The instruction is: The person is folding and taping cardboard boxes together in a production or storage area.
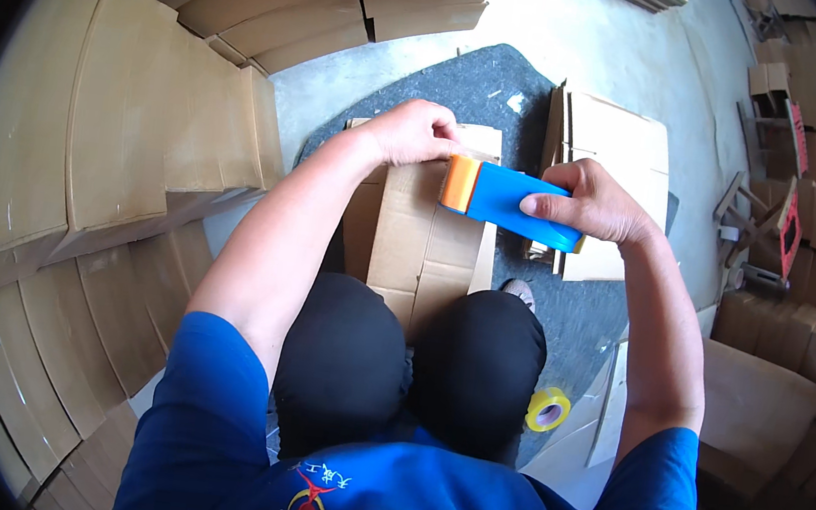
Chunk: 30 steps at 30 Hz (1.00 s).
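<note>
A cardboard box (406, 230) stands before my knees, its narrow top face toward me. My right hand (590, 203) grips a blue tape dispenser (524, 206) with its thumb laid along the side. The dispenser's orange head (459, 182) is over the box, toward its far end. Close beside that head, my left hand (412, 135) rests at the box's far edge with thumb and fingers pinched together. What the pinch holds, if anything, is too small to make out.
Flat cardboard sheets (622, 143) are stacked right of the box on a dark mat (467, 86). A yellow tape roll (547, 410) lies near my right knee. Cardboard stacks (132, 113) rise along the left, with more at the right beside red-edged stools (789, 233).
</note>
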{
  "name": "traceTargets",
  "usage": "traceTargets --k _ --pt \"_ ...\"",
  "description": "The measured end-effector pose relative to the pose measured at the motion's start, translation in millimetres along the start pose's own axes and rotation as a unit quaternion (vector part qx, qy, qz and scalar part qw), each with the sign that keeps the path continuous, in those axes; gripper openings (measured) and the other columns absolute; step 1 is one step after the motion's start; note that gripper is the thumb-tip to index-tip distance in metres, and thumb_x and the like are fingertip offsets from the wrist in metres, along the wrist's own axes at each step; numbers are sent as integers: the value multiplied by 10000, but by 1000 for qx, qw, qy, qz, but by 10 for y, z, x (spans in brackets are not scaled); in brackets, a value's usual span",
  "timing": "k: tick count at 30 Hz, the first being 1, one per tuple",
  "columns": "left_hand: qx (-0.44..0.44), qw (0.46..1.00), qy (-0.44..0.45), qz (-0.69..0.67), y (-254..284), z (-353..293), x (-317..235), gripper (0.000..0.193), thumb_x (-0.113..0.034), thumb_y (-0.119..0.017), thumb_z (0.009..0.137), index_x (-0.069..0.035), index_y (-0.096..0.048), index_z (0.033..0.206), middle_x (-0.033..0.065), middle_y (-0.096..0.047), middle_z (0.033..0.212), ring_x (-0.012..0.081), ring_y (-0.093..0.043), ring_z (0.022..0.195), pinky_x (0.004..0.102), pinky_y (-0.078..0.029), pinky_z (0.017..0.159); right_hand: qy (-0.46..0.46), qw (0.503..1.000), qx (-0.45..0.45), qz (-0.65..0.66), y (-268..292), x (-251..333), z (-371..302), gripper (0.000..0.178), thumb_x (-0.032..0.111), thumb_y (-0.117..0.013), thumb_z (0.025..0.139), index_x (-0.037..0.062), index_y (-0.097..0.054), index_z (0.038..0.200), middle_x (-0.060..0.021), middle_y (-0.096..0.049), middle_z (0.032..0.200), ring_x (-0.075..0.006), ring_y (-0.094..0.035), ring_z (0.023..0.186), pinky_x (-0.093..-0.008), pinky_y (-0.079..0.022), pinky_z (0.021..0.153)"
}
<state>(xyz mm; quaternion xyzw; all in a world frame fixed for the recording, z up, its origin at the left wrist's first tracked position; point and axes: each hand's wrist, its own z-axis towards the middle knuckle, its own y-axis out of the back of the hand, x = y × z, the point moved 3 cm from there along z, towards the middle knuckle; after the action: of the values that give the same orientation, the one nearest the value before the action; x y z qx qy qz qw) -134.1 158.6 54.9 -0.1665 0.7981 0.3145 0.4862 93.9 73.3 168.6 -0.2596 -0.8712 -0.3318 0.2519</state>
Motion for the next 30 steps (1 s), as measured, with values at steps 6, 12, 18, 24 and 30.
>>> traceTargets --k 6,12,18,24,30 --pt "-11 997 39 -61 -48 13 -11 197 -224 -759 865 -38 -696 874 28 -690 862 94 -605 825 269 -498 780 -29 999 -29 33 295 -473 -253 562 557 -790 707 8 -687 773 -36 -598 645 -114 -567 599 -276 -477 566" --pt "-11 995 79 -63 -39 -37 -93 181 -235 -760 861 -64 -703 876 9 -672 859 90 -586 830 264 -487 788 -66 997 -28 35 524 -1027 -395 549 571 -799 688 37 -675 725 -11 -582 618 -100 -541 577 -268 -461 556" --pt "-37 992 97 -70 -67 -56 -76 227 -258 -799 826 -52 -718 877 18 -654 822 105 -569 776 272 -483 757 -112 992 -30 -45 357 -1002 18 711 648 -770 633 10 -744 947 -111 -714 830 -191 -675 746 -326 -552 709" --pt "-52 991 83 -94 -84 -49 59 211 -229 -814 809 -49 -715 861 17 -644 833 96 -558 791 262 -478 762 -137 963 -34 -230 86 -158 144 582 572 -723 760 16 -764 927 -156 -718 824 -231 -708 766 -315 -570 769" --pt "-294 888 69 -346 -203 -313 405 544 -516 -498 998 -17 -630 1169 84 -619 1135 156 -548 1082 295 -419 972 -110 922 -90 -361 -393 103 143 259 263 -584 817 68 -749 859 -150 -733 878 -277 -723 858 -384 -554 763"
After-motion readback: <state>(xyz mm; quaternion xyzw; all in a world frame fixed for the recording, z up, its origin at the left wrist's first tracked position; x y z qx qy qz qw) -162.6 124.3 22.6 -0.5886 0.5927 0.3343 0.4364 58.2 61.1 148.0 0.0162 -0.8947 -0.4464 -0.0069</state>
